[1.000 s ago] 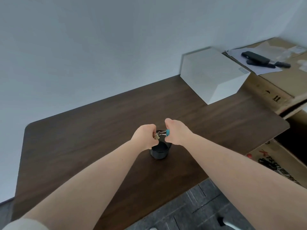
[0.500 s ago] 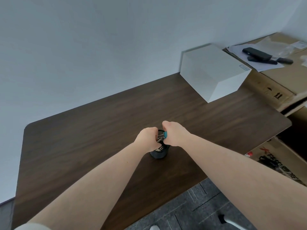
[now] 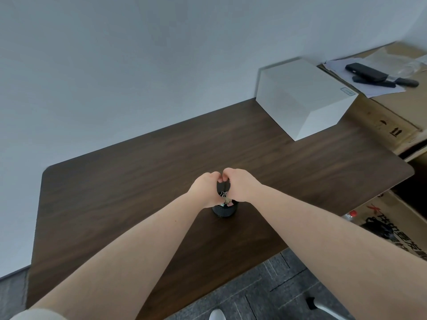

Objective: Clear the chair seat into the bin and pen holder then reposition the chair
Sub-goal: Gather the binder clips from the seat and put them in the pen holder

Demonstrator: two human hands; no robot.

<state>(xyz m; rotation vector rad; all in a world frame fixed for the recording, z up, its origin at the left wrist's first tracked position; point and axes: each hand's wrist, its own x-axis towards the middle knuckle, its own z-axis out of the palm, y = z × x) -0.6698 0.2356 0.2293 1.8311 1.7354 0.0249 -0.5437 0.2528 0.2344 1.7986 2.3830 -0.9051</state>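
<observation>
**Clips going into the pen holder: spill and tip risks, and the room around it**

Both hands meet over the mouth of the black pen holder (image 3: 224, 210), which stands on the dark worktop (image 3: 115, 204) near the middle of its near edge. The left hand (image 3: 206, 190) and right hand (image 3: 240, 187) are curled together, knuckles touching, with small metal binder clips (image 3: 224, 197) showing between them just above the rim. Whether the fingers are pinching the clips or letting go is hidden by the knuckles, so I cannot tell.

The likely slip: a clip catches the rim and bounces out, or snags on a neighbour and comes away with a hand as it lifts. The holder looks light and narrow, and a wrist pressing sideways could tip it toward the near edge and the grey floor (image 3: 265, 294) below.

There is open worktop to the left and behind. The white box (image 3: 302, 98) sits at the far right corner, well apart. Past the right edge stand cardboard boxes (image 3: 392, 125). The chair and bin are not identifiable here.
</observation>
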